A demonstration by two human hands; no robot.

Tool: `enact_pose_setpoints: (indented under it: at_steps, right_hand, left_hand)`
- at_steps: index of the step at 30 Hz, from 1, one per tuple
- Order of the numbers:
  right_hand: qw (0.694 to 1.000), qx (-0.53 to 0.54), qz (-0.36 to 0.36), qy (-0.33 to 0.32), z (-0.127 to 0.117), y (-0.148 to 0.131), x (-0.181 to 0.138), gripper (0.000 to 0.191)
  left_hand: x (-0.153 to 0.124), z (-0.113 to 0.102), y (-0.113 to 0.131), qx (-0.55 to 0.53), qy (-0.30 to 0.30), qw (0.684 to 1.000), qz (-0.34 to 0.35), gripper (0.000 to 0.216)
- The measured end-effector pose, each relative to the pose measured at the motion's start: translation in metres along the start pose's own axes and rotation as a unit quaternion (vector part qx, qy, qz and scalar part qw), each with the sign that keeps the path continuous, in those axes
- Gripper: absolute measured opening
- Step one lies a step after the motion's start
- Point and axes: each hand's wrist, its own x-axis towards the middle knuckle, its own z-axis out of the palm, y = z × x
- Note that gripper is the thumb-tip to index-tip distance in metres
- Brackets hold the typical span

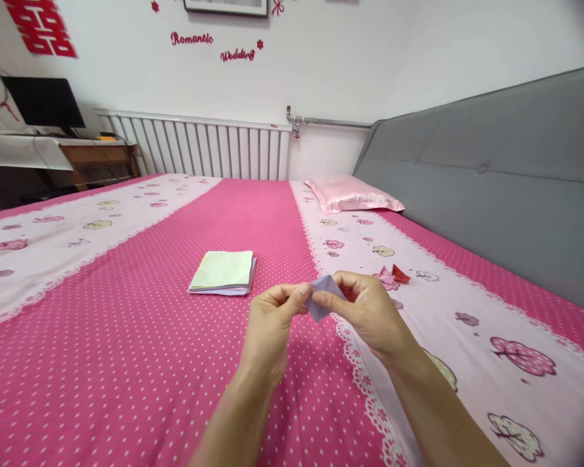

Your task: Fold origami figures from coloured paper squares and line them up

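Observation:
A small piece of folded lavender paper [320,310], roughly diamond-shaped with crease lines, is held up above the bed between both hands. My left hand [276,318] pinches its left corner between thumb and fingers. On the other side, my right hand [370,310] grips the paper with the thumb lying across its front face; most of the fingers behind are hidden. To the left on the bedspread lies a stack of square paper sheets [224,271], pale green on top with lavender edges below. Beyond my right hand sit a pink folded paper piece [385,275] and a red one [400,274].
The bed carries a pink dotted bedspread [150,337] with lace-edged printed bands. A pink pillow [353,193] lies near the grey headboard [506,162] at right. A white radiator [199,146] lines the far wall. At far left a monitor [43,104] stands on a desk [97,154].

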Motion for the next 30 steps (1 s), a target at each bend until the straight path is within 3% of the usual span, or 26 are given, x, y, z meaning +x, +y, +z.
enact_pose_setpoints:
  at_steps: [5,10,16,20,23,27,30]
  right_hand:
    - [1.000,-0.006,0.014,0.021,-0.004,0.001,0.000,0.022]
    - [1.000,0.007,0.005,0.007,0.000,-0.002,0.000,0.017]
    - [0.996,0.079,-0.015,0.028,0.005,0.006,0.004,0.019]
    - [0.997,-0.012,-0.038,0.071,-0.001,0.004,0.003,0.017]
    - [0.995,-0.078,-0.035,0.042,-0.009,-0.003,0.000,0.017]
    - [0.995,-0.100,0.004,-0.012,-0.016,-0.011,-0.005,0.035]
    - [0.993,-0.111,0.010,-0.031,-0.018,-0.012,-0.005,0.033]
  left_hand:
    - [0.000,0.001,-0.001,-0.042,-0.021,0.998,-0.036,0.023]
    - [0.001,0.005,-0.003,-0.118,0.006,0.992,-0.049,0.020]
    - [-0.001,0.012,-0.011,-0.233,0.009,0.969,-0.085,0.019]
    - [0.002,0.007,-0.009,-0.097,-0.006,0.995,-0.026,0.017]
    - [0.004,-0.002,-0.002,0.062,-0.029,0.997,0.047,0.015]
    - [0.003,-0.011,0.008,0.125,-0.108,0.986,0.016,0.015]
    - [0.000,-0.011,0.013,0.118,-0.127,0.985,-0.008,0.015]
